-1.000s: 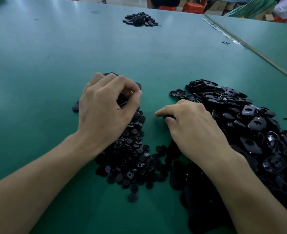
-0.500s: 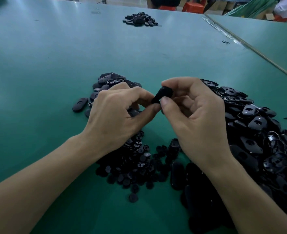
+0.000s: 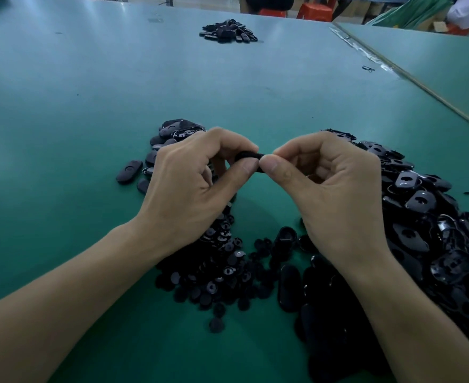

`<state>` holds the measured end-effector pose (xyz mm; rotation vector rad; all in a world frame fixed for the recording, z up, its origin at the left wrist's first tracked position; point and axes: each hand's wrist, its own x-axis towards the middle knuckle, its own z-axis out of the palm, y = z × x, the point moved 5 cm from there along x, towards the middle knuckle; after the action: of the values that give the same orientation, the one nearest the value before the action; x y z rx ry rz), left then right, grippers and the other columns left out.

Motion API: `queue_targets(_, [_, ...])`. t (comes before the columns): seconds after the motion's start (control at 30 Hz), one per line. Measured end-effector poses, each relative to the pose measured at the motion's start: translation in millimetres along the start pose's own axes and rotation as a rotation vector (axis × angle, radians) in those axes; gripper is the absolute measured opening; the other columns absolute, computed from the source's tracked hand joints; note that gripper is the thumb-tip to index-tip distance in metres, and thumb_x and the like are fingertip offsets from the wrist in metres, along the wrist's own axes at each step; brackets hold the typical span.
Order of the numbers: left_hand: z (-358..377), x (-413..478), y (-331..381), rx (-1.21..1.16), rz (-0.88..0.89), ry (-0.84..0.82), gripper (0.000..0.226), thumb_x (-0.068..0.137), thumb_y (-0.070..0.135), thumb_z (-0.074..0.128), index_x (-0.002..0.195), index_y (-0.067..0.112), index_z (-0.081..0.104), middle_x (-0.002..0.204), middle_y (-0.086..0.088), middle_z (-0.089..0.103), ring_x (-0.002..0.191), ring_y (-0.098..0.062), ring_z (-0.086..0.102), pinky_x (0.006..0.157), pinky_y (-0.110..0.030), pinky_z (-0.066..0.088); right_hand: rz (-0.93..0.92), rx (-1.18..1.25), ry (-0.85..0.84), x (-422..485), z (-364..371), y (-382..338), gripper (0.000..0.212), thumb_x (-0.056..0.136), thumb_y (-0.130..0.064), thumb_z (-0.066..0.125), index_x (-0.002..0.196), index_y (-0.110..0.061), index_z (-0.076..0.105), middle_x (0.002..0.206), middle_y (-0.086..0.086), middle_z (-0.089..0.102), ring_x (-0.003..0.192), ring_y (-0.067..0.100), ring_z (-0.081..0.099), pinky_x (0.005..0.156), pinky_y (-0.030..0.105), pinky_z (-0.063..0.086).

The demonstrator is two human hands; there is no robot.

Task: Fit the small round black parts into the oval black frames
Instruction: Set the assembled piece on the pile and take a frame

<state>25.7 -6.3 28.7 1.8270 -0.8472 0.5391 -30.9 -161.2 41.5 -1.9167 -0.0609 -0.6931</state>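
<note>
Both hands pinch one black frame [image 3: 251, 157] between curled fingertips: left hand [image 3: 191, 183], right hand [image 3: 335, 189]. Uneven pressure could pop its round part loose, I think.

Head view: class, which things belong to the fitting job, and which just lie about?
In the job: left hand, right hand, black piece they pinch, heap of round parts, heap of oval frames.
Lying about: far heap of black parts, scrap by the table seam, red stools.
</note>
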Motion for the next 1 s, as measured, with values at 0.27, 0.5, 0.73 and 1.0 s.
queue_targets(0.27, [-2.3,4.3,-9.2,-0.365,-0.273,0.027,0.021,0.086,0.035,0.072,0.105,0.036,0.063,0.075,0.010,0.071,0.059,-0.004,0.057,0.054,-0.022,0.047,-0.002,0.031,-0.026,-1.5,3.7,-3.4,0.016,0.086,-0.021,0.076,0.094,-0.035,0.072,0.082,-0.018,0.075,0.077,0.002,0.071,0.072,0.016,0.053])
queue_targets(0.5, [7.7,4.8,-5.1,-0.429,-0.289,-0.112,0.010,0.083,0.029,0.077,0.082,0.030,0.067,0.075,0.019,0.070,0.067,0.004,0.059,0.060,-0.017,0.046,-0.017,0.057,0.006,-1.6,0.3,-7.2,0.017,0.091,-0.016,0.071,0.091,-0.032,0.069,0.080,-0.011,0.075,0.074,0.010,0.073,0.066,0.021,0.054])
queue_targets(0.73, [5.9,2.8,-12.6,-0.451,-0.338,-0.016,0.013,0.086,0.021,0.066,0.078,0.020,0.056,0.088,-0.007,0.074,0.076,-0.024,0.072,0.061,-0.034,0.055,0.083,-0.201,-0.255,-7.4,10.2,6.3,0.010,0.090,-0.017,0.072,0.088,-0.026,0.075,0.067,-0.009,0.071,0.061,0.008,0.067,0.058,0.021,0.053])
queue_targets(1.0, [3.9,1.8,-14.8,-0.391,-0.308,0.000,0.026,0.084,0.008,0.072,0.076,0.019,0.050,0.072,-0.004,0.072,0.064,-0.015,0.073,0.056,-0.027,0.057,0.081,-0.548,-0.653,-20.4,25.4,6.6,0.043,0.073,-0.070,0.060,0.096,-0.036,0.070,0.084,-0.018,0.058,0.087,0.000,0.049,0.075,0.031,0.048])
